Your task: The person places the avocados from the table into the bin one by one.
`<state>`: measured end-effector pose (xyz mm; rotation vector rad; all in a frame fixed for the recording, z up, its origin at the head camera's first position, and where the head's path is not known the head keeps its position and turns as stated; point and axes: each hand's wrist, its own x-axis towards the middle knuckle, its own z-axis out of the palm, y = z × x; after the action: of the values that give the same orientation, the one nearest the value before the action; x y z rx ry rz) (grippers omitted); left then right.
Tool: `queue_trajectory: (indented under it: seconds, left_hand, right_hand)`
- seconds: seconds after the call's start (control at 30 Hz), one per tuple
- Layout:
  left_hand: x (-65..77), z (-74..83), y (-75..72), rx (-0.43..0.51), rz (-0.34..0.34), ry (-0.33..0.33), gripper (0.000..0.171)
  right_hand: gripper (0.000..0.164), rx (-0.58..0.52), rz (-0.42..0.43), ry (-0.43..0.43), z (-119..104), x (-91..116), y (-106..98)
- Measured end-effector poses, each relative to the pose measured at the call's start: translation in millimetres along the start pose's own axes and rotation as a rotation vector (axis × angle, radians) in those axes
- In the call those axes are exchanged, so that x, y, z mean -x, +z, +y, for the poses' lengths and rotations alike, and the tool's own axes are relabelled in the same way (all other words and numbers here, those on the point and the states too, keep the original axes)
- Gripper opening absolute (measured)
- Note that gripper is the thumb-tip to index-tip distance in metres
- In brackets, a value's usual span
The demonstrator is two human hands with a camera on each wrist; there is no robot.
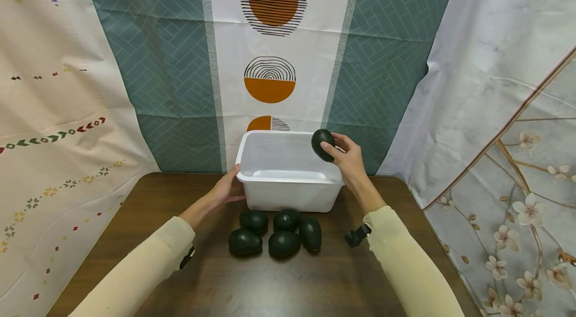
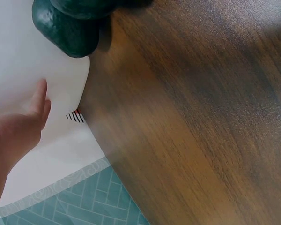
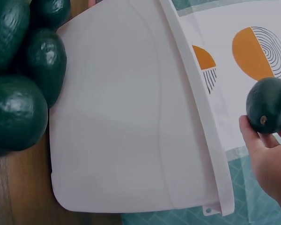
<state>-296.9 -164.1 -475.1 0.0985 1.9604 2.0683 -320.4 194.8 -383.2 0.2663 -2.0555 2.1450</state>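
We see the right hand point(image 1: 351, 159) curled around one dark green avocado point(image 1: 322, 145), thumb on the near side, fingers behind. It is up by the right end of the white bin point(image 1: 294, 196), near the rim; we can't tell if it's fully over the opening. Left hand point(image 1: 219, 194) is at the bin's left end, thumb at the rim, fingers fairly straight against the side, nothing picked up.

Five more avocados point(image 1: 284, 244) lie bunched on the brown tabletop point(image 1: 216, 282), just in front of the bin: two behind, two in front, one at the right end with its long side running front to back. Bin sits upright at the far edge, before a hanging cloth point(image 1: 173, 57) with orange shapes. We also note pale sleeves point(image 1: 144, 262) on both arms.
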Motion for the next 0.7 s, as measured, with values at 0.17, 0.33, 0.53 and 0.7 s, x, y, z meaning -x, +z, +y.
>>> queue_trajectory:
  seconds: [0.17, 0.33, 0.53, 0.7]
  left_hand:
    - [-0.6, -0.4, 0.1, 0.007, 0.005, -0.002, 0.079]
    - [-1.0, -1.2, -1.2, 0.004, 0.005, -0.003, 0.080]
    - [-0.8, -0.7, -1.3, -0.004, 0.001, -0.007, 0.078]
    - [0.2, 1.4, -0.2, -0.006, 0.002, -0.013, 0.078]
  right_hand:
    - [0.058, -0.142, 0.000, 0.078, -1.4, -2.2, -0.5]
    - [0.058, -0.238, -0.002, 0.152, -0.7, -3.3, -2.3]
    - [0.058, -0.244, 0.002, 0.165, 1.5, -2.6, -4.2]
    - [0.059, -0.224, 0.004, 0.158, 3.5, -1.7, -5.6]
